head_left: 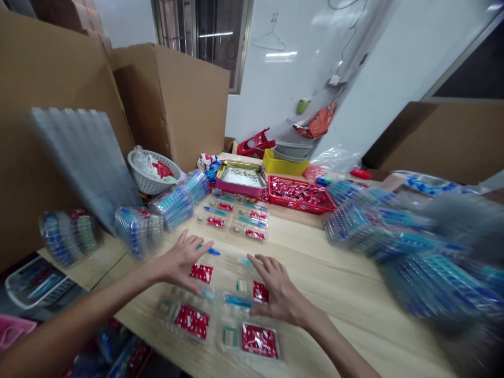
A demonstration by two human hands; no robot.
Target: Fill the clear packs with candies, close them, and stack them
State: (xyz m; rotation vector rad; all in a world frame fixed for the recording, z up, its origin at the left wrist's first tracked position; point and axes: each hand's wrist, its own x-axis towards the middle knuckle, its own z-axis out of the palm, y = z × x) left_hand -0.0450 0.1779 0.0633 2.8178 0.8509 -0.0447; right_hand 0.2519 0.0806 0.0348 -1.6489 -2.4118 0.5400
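Note:
Clear plastic trays lie in two groups on the wooden table. Each near tray holds a red dotted packet [259,340], and small striped blocks [229,337] and blue pens [237,301] show in some. My left hand [183,261] is spread over the left trays of the near group, close to a blue pen [213,251] and a red packet [201,273]. Over the right trays my right hand [279,290] is also open, partly hiding another red packet [260,291]. Whether the fingers touch the trays I cannot tell. Farther back lies the second group, with similar red packets [226,207].
Stacks of filled clear trays stand at the left [138,231] and, blurred, at the right [444,283]. Behind are a red basket of packets [301,195], a pink-sided tin [241,185], a yellow basket [284,164] and a white colander [153,178]. Tall cardboard boxes [192,100] rise at the back left.

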